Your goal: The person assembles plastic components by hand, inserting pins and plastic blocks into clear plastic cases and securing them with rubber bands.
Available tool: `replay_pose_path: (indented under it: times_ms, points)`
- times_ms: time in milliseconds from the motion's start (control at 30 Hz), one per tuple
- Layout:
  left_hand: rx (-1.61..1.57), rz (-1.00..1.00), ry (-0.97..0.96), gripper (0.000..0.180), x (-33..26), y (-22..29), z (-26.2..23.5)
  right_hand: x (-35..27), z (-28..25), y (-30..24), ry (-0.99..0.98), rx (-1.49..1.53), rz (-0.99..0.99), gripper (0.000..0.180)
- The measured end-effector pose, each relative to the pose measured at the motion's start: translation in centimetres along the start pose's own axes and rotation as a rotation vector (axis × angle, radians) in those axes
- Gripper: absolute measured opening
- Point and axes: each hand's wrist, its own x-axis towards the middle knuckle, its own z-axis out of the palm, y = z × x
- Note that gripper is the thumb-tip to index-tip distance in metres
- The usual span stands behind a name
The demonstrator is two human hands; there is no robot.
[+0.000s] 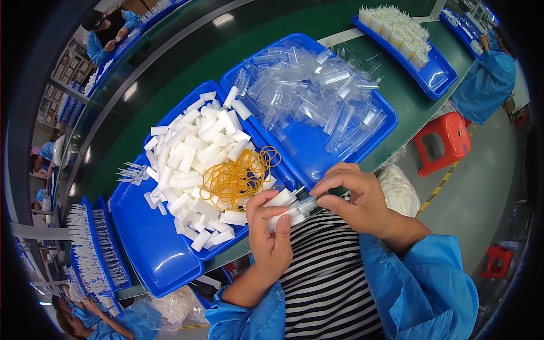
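My left hand point(270, 241) is closed around white foam-like blocks point(281, 198), held between thumb and fingers near the tray's edge. My right hand point(365, 201) pinches the end of a clear plastic sleeve point(304, 208) that meets the white blocks between my hands. Fingers cover part of both, so how far the sleeve overlaps the blocks cannot be told. Just beyond my left hand, a tangle of yellow rubber bands point(237, 180) lies on a heap of white blocks point(190, 147). Past my right hand lies a pile of clear sleeves point(317, 85).
Blue trays point(392, 120) hold the heaps on a green bench point(416, 107). Thin white sticks point(133, 173) lie by the blocks. Racks of white parts point(93, 249) stand left; another tray point(439, 73) stands far right. A red stool point(445, 141) is right. Co-workers point(487, 85) sit nearby.
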Motion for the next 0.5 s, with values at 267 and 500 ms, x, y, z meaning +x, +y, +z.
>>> replay_pose_path:
  times_ms: [267, 500]
  points:
    - [-0.147, -0.067, -0.012, 0.010, -0.1, -0.1, 0.1, -0.1, 0.2, 0.2, -0.043, 0.522, 0.438, 0.011]
    - [-0.093, -0.050, -0.018, 0.010, -0.2, 0.1, 0.3, 0.3, -0.7, -0.6, -0.073, 0.097, 0.176, 0.008]
